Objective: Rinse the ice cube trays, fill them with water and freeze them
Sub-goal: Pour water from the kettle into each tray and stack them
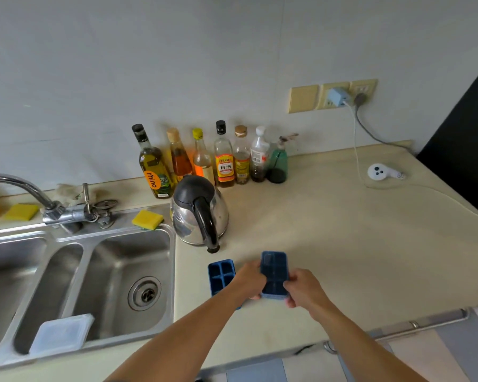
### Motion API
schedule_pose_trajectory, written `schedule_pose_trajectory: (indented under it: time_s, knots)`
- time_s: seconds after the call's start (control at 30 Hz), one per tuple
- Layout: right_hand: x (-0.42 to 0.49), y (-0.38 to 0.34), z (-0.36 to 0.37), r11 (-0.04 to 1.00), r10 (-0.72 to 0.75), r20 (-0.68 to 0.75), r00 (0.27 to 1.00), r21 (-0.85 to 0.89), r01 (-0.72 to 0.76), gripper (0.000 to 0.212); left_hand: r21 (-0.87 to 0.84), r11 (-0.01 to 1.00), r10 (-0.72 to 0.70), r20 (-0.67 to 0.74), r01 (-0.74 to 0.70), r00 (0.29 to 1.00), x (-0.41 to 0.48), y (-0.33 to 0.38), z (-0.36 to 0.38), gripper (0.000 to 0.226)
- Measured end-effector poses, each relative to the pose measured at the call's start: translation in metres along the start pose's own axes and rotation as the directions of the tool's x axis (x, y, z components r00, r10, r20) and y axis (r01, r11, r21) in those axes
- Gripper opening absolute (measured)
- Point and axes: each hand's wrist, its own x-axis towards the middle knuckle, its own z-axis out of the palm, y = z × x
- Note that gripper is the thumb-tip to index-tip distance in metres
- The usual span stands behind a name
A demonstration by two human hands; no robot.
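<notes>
pale beige worktop (342, 244) runs along a grey-white wall, with a stainless steel sink (174, 271) set into its left part. near the front edge of the worktop, just right of the sink, both hands meet on a dark blue plastic ice cube tray (273, 268). the left hand (249, 281) grips its left side with curled fingers and the right hand (301, 288) grips its near right corner, thumb on top. whether this tray rests on the worktop or is lifted off it cannot be told. a second dark blue ice cube tray (220, 274) lies flat on the worktop just to the left, compartments facing up, its near end hidden by the left forearm. behind the trays stands a shiny metal kettle with a black handle (199, 213), and further back a row of glass and plastic bottles (224, 158) lines the wall. a yellow sponge (147, 219) sits on the sink's back rim beside the kettle. a translucent white plastic piece (61, 334) lies at the sink's near edge.
</notes>
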Motion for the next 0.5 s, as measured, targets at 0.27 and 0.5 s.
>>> schedule_pose_trajectory:
  time_s: [0.27,0.5]
  knots:
    - [-0.005,0.007,-0.002,0.965,-0.125,-0.07,0.99,-0.241,0.105,0.014,0.072,0.996,0.047,-0.014,-0.046,0.999,0.003,-0.001,-0.002,0.043]
    - [-0.03,-0.032,0.01,0.909,-0.393,-0.179,0.902,-0.225,0.351,0.018,-0.002,0.971,0.225,-0.339,-0.24,0.913,-0.01,-0.019,-0.051,0.017]
